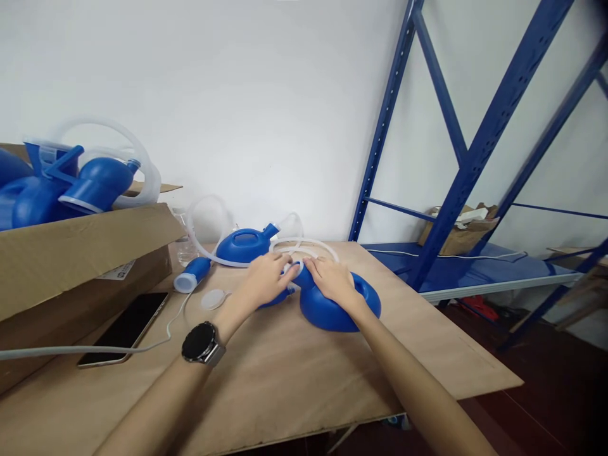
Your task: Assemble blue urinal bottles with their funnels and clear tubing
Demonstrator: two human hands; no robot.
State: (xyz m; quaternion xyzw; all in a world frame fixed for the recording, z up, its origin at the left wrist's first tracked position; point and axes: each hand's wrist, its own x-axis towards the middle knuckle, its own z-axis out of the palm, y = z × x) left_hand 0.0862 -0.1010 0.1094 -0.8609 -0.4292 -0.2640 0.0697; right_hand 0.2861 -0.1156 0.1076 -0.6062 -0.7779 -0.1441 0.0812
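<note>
A blue plastic urinal bottle [327,313] with a loop handle lies on the table, its neck turned toward my left hand. Wrapped over the neck, my right hand [332,278] is closed on the bottle. My left hand [270,275], below a wristwatch, has its fingers bent around the white ring [299,266] at the bottle's mouth; its fingertips are partly hidden. Just behind both hands curls a clear hose [327,246]. Another blue part [275,299] shows partly under my left hand.
Behind lies another blue bottle [240,246] with hose. To the left are a blue cup-like piece [194,273], a white round lid [213,299], a phone [126,326], a cable [166,339] and a cardboard box [95,253] full of blue bottles. Blue shelving [444,212] stands right.
</note>
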